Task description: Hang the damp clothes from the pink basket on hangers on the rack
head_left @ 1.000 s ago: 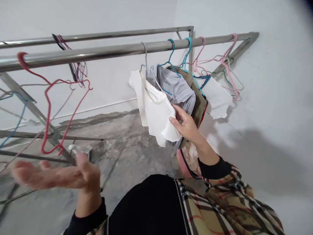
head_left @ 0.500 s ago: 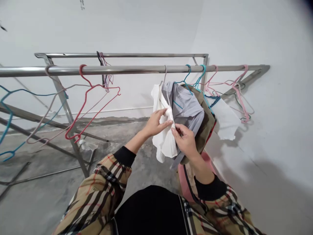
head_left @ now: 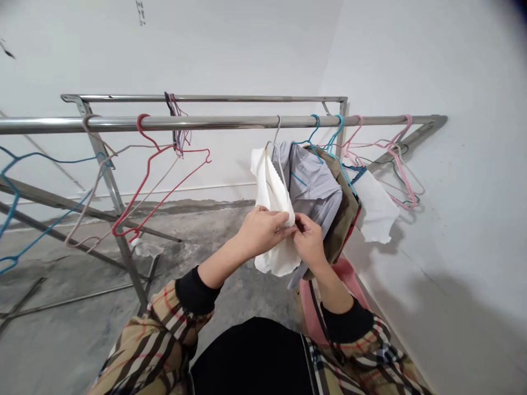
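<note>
A white garment (head_left: 265, 184) with a ruffled edge hangs from a pale hanger (head_left: 279, 131) on the front rail; its exact kind is unclear. My left hand (head_left: 263, 230) pinches the near edge of this cloth, fingers bent over it. Right beside it, my right hand (head_left: 308, 238) grips the same edge between thumb and fingers, the fingertips of both hands nearly touching. Just behind the white cloth hang a light grey garment (head_left: 315, 178) on a blue hanger and an olive garment (head_left: 348, 206).
The metal rail (head_left: 230, 124) crosses the view. A red hanger (head_left: 144, 170) and a blue hanger (head_left: 14, 192) hang at left, pink hangers (head_left: 397, 156) and a white cloth (head_left: 376, 208) at right. Below, a pink tub (head_left: 310, 312) stands near the wall.
My left hand has moved down the white garment's edge and closed on it beside my right hand. The lower cloth has bunched inward, and the view has shifted slightly.
</note>
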Tool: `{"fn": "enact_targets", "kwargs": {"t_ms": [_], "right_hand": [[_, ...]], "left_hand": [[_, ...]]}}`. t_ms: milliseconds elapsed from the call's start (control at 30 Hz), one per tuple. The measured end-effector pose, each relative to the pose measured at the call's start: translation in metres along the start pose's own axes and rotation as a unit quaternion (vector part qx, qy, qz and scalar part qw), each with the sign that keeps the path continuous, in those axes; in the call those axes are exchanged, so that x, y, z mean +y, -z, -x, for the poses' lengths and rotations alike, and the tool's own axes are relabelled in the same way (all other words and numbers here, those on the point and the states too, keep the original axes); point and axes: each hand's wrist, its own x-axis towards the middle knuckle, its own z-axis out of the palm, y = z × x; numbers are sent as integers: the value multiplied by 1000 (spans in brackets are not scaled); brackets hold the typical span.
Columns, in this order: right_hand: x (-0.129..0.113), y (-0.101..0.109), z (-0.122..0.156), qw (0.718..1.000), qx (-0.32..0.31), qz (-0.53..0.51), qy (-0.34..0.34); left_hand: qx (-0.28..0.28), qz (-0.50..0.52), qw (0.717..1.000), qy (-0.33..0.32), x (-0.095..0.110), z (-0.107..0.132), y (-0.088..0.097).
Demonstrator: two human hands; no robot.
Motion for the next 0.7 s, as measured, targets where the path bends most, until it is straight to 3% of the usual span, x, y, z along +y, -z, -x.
{"fn": "enact_targets", "kwargs": {"t_ms": [200,333,400,533,700], "right_hand": [[2,-2,0,989,-38,-122,-76],[0,3,2,966,-45,-206,-149],[-3,4,2,961,-51,-226,-154],[-5,3,1,977,-45,-168,-126],[3,0,-1,979,1,-144,-143]], "left_hand": [[55,-122,991,-20,17,19,1],[34,-153,987,-30,18,26,-6],[7,-156,987,-30,18,26,-10],[-31,-123,992,-17,14,22,-11],[-36,30,999,-15,-3,20,-6]]}}
